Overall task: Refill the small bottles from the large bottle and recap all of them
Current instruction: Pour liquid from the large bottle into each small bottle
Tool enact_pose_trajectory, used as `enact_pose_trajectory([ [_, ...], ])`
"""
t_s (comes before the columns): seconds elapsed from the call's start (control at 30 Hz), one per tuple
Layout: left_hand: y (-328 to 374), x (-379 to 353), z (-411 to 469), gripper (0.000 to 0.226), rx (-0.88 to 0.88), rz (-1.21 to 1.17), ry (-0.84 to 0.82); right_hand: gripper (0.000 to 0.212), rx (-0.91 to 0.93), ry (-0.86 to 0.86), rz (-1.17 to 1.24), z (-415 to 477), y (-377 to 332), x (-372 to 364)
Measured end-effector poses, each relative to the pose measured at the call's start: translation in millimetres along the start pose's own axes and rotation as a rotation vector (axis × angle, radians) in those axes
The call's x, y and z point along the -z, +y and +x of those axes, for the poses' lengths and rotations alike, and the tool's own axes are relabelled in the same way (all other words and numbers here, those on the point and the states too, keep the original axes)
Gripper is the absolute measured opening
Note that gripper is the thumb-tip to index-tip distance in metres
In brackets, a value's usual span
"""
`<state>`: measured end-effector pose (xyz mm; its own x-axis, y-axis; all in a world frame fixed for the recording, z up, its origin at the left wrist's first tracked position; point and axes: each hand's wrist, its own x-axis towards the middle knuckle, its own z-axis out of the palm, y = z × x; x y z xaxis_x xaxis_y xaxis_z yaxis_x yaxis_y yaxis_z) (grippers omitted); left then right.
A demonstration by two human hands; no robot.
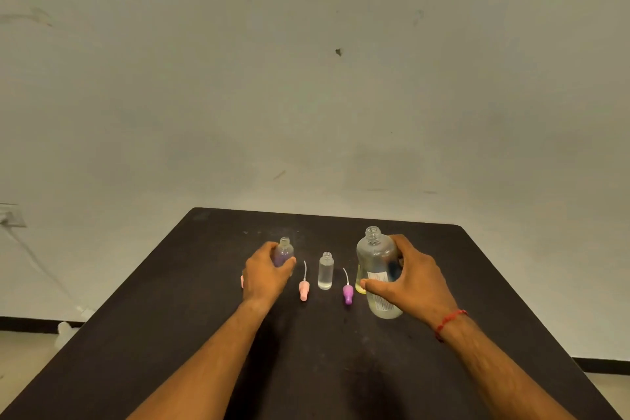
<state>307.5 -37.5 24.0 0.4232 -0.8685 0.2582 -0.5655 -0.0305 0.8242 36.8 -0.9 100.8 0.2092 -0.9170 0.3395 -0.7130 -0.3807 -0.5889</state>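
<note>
a dark table stands by a pale wall. the left hand grips a small bottle; the right hand grasps the uncapped large bottle.

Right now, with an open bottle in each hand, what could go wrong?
The large bottle in the right hand has a much wider mouth than the small bottle in the left hand, so pouring may spill onto the table. The uncapped middle bottle stands free between the hands; a passing arm could tip it. The pink cap and purple cap lie loose nearby and might get splashed.
</note>
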Motion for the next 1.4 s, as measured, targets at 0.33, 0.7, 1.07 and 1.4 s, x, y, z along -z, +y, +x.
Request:
enact_pose_trajectory([
  [0.33, 44, 26, -46, 0.043, -0.353, -0.164, -0.043, 0.079, 0.085, -0.001, -0.288, 10, -29, 11],
  [0.7, 64, 28, -62, 0.044, -0.432, -0.117, -0.097, 0.076, 0.128, -0.010, -0.568, 4, -35, 30],
  [1.07, 75, 29, -67, 0.042, -0.491, -0.046, -0.132, 0.074, 0.191, 0.002, -0.702, 4, -40, 49],
  [1.4, 83, 31, -67, 0.047, -0.494, 0.004, -0.133, 0.072, 0.237, 0.010, -0.794, 9, -49, 63],
])
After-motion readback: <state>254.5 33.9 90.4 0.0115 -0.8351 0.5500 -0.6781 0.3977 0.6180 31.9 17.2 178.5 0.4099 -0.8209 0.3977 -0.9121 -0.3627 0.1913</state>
